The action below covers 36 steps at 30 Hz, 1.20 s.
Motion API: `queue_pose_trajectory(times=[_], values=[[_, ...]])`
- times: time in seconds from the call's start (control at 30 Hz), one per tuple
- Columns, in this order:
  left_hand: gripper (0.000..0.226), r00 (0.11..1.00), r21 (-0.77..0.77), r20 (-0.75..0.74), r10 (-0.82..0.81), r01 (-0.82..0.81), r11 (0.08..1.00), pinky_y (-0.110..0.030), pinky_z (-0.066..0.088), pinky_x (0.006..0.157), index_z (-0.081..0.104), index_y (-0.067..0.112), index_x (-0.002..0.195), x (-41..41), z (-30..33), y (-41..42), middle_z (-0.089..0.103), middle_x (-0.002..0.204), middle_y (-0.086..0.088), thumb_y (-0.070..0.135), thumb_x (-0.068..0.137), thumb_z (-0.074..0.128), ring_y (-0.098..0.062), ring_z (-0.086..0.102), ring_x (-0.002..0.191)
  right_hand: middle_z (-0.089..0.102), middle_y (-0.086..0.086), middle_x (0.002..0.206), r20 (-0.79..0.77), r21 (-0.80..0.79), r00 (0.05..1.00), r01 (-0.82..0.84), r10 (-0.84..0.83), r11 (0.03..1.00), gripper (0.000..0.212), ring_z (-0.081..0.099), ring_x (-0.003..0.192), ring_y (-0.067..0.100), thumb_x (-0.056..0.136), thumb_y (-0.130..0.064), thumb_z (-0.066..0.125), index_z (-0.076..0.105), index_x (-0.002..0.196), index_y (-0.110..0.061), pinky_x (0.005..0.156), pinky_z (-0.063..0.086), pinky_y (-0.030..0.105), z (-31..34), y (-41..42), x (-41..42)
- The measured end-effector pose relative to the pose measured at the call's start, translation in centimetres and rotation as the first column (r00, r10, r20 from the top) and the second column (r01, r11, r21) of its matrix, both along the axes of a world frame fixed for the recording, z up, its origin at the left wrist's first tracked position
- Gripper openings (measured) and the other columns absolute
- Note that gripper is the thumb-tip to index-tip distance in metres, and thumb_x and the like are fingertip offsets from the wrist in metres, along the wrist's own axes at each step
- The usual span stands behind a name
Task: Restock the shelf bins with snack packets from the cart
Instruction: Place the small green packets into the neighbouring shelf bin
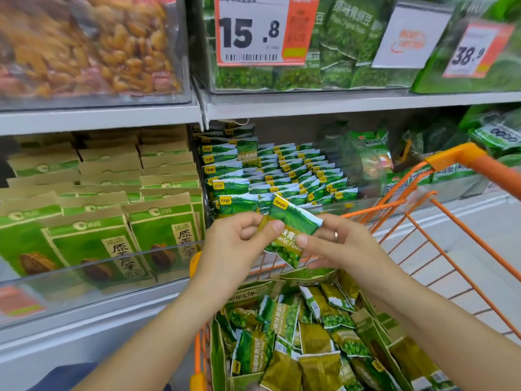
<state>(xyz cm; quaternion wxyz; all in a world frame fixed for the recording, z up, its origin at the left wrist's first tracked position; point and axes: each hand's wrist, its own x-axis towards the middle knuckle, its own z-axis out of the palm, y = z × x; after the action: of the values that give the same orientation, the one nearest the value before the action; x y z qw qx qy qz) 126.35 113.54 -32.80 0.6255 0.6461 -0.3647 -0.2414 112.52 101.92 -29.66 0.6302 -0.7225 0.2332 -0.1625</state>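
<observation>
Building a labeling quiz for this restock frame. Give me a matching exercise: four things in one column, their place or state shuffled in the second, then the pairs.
Things:
1. garlic flavor packet
2. loose green pea packets
3. price tag reading 15.8
4. kraft-topped green bags

Places or states:
A. clipped on the front of the upper shelf bin
B. pinched between the left hand and right hand
C. standing in rows in the lower left bin
D. piled in the orange cart

Pairs: 1-B, 2-D, 3-A, 4-C
</observation>
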Motion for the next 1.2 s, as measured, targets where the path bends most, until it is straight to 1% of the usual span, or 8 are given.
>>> queue_pose_trajectory(times=[0.1,0.2,0.37,0.5,0.8,0.97,1.1,1.2], values=[[0.029,0.948,0.004,0.300,0.104,-0.111,0.994,-0.020,0.048,0.070,0.071,0.023,0.101,0.8,0.2,0.1,0.073,0.091,0.002,0.045,0.094,0.054,-0.007,0.064,0.083,0.058,-0.007,0.061,0.060,-0.043,0.990,0.134,-0.131,0.990,0.008,0.061,0.067,0.005,0.086,-0.012,0.065,0.065,0.091,-0.018,0.062,0.054,0.021,0.2,-0.9,1.2],[0.038,0.635,0.011,0.762,0.125,-0.205,0.979,-0.014,0.028,0.107,0.061,0.016,0.127,2.4,-0.2,-0.1,0.061,0.128,0.002,0.034,0.099,0.042,-0.008,0.047,0.124,0.062,-0.014,0.064,0.082,-0.131,0.969,0.241,-0.232,0.961,0.007,0.061,0.070,-0.001,0.091,-0.012,0.061,0.061,0.096,-0.018,0.059,0.050,0.019,1.1,-3.7,3.7],[0.044,0.293,0.220,0.948,-0.125,-0.316,0.923,-0.044,0.027,0.117,0.059,0.011,0.130,2.9,-2.4,-0.9,0.049,0.143,-0.012,0.032,0.094,0.046,-0.029,0.038,0.138,0.052,-0.003,0.078,-0.023,-0.284,0.960,0.261,-0.278,0.923,0.017,0.054,0.082,0.016,0.092,-0.011,0.060,0.059,0.109,-0.007,0.069,0.050,0.030,0.6,-9.2,10.7],[0.043,0.261,0.212,0.958,-0.121,-0.355,0.911,-0.045,0.029,0.116,0.062,0.010,0.126,2.8,-2.4,-1.2,0.050,0.142,-0.013,0.032,0.092,0.047,-0.030,0.040,0.137,0.062,0.004,0.095,-0.058,-0.247,0.928,0.344,-0.368,0.906,0.031,0.062,0.097,0.026,0.084,-0.016,0.073,0.058,0.110,-0.009,0.091,0.052,0.041,-1.0,-11.1,16.8],[0.041,0.258,0.236,0.955,-0.146,-0.362,0.902,-0.043,0.023,0.114,0.064,0.010,0.122,3.0,-2.1,-1.4,0.052,0.140,-0.013,0.031,0.093,0.044,-0.030,0.041,0.136,0.065,0.004,0.114,-0.151,-0.398,0.885,0.354,-0.441,0.846,0.031,0.058,0.097,0.018,0.082,-0.029,0.075,0.058,0.104,-0.015,0.081,0.043,0.024,-4.5,-11.8,21.9],[0.039,0.260,0.242,0.953,-0.156,-0.346,0.907,-0.043,0.023,0.114,0.065,0.009,0.120,3.1,-2.1,-1.1,0.054,0.138,-0.014,0.030,0.094,0.046,-0.031,0.043,0.134,0.063,0.004,0.105,0.004,-0.297,0.903,0.411,-0.429,0.862,0.027,0.063,0.098,0.027,0.087,-0.030,0.067,0.053,0.107,-0.019,0.088,0.052,0.042,-2.8,-11.2,17.8],[0.035,0.258,0.171,0.961,-0.096,-0.288,0.942,-0.040,0.020,0.114,0.065,0.009,0.119,3.0,-1.7,-1.0,0.058,0.132,-0.012,0.024,0.091,0.052,-0.031,0.045,0.130,0.062,-0.009,0.083,0.096,-0.616,0.958,0.271,-0.270,0.740,0.007,0.065,0.074,0.023,0.092,-0.030,0.059,0.060,0.093,-0.023,0.069,0.052,0.039,-1.1,-8.2,9.8],[0.026,0.279,0.115,0.958,-0.070,-0.151,0.982,-0.037,0.037,0.102,0.068,0.011,0.109,1.9,-1.4,-0.7,0.064,0.115,-0.006,0.020,0.091,0.052,-0.027,0.055,0.112,0.059,-0.008,0.074,-0.133,-0.891,0.976,-0.042,-0.172,0.452,0.022,0.058,0.063,0.019,0.092,-0.039,0.056,0.058,0.077,-0.023,0.056,0.044,0.033,-2.1,-5.8,4.2]])
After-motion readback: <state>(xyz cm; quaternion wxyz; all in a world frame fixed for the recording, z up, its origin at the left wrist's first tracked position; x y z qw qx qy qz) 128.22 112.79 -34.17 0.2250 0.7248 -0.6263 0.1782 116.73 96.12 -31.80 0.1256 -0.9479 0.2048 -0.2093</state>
